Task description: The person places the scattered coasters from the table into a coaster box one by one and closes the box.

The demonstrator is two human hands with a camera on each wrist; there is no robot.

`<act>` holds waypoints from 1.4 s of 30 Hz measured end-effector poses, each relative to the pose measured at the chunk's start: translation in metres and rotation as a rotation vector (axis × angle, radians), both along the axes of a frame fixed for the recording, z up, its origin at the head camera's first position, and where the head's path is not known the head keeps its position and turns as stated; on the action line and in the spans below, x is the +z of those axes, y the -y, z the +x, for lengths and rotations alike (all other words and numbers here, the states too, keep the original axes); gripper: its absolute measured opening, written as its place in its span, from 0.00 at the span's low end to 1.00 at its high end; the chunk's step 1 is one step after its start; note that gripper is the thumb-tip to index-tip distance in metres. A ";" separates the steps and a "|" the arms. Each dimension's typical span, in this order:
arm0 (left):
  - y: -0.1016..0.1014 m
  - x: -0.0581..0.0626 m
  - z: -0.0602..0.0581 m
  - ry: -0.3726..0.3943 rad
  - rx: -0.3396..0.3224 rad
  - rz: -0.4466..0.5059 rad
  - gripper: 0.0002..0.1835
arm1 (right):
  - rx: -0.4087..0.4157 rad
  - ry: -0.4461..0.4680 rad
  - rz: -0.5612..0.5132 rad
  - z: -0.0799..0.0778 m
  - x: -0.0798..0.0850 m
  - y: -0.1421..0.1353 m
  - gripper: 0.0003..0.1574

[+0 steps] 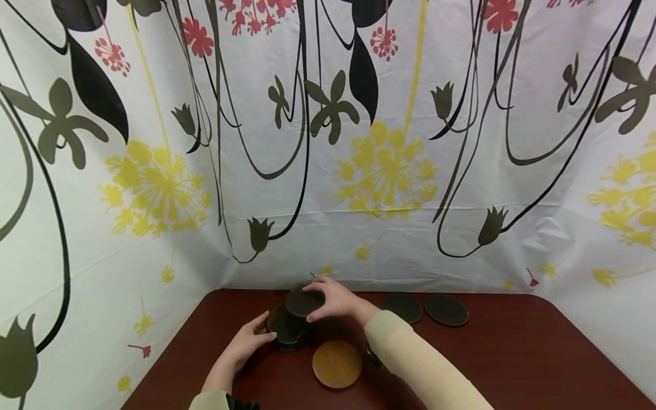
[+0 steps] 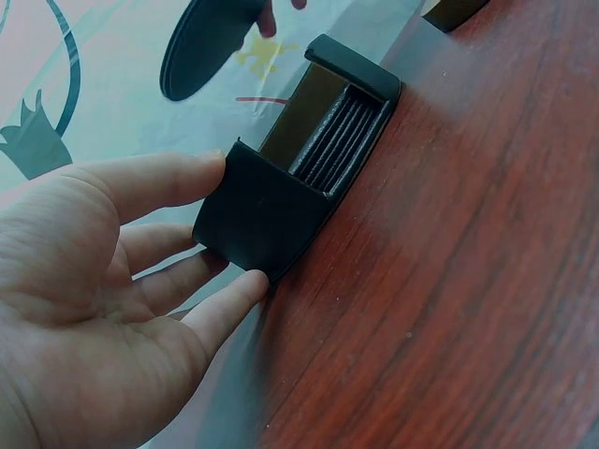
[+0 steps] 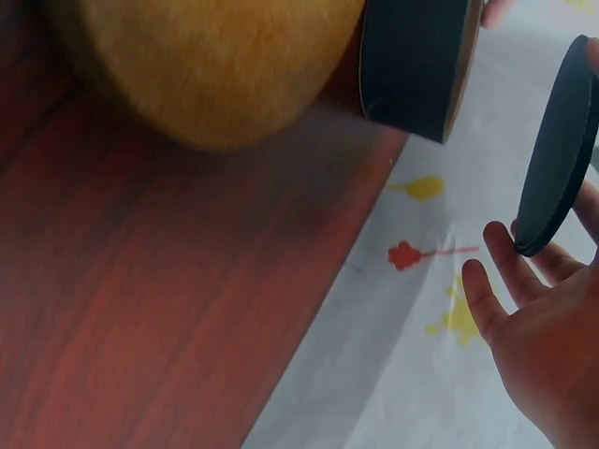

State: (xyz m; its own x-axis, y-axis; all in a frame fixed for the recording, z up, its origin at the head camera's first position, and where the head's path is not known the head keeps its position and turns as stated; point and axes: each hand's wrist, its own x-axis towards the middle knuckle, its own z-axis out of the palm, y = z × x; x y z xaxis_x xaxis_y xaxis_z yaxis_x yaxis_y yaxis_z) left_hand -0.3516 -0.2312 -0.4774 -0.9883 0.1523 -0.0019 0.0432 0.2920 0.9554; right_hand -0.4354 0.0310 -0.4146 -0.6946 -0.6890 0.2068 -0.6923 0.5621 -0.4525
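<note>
A round black coaster holder (image 1: 289, 333) stands at the back of the table, left of centre. My left hand (image 1: 243, 344) grips its left side, thumb and fingers spread around the wall. Through a gap in that wall, several stacked dark coasters (image 2: 339, 140) show in the left wrist view. Just above the holder, tilted and apart from it, is one dark round coaster (image 1: 302, 303), which my right hand (image 1: 335, 299) holds by the edge. In the right wrist view, fingers (image 3: 505, 253) of that hand lie along the coaster's lower rim.
A light wooden disc (image 1: 336, 364) lies in front of the holder. Two dark coasters (image 1: 402, 308) lie flat at the back right of the reddish-brown table (image 1: 492, 364). Something dark (image 1: 373, 357) is partly hidden by my right sleeve. A flowered sheet (image 1: 328, 250) hangs behind the table.
</note>
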 end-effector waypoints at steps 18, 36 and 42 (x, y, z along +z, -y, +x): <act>0.002 -0.001 -0.003 0.023 0.009 -0.012 0.42 | -0.076 0.001 0.067 0.013 -0.020 0.034 0.46; 0.003 0.000 -0.004 0.031 -0.009 0.006 0.42 | -0.127 -0.065 0.182 0.016 -0.029 0.051 0.46; 0.004 -0.001 -0.004 0.031 -0.015 0.016 0.41 | -0.143 -0.104 0.208 0.018 -0.034 0.054 0.45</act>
State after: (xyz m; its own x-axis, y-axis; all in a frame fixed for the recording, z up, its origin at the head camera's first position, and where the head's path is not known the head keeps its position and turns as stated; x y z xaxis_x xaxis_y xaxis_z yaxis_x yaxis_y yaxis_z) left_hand -0.3556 -0.2348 -0.4783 -0.9855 0.1673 -0.0299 0.0177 0.2759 0.9610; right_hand -0.4173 -0.0234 -0.4485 -0.7705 -0.6204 0.1464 -0.6357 0.7311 -0.2478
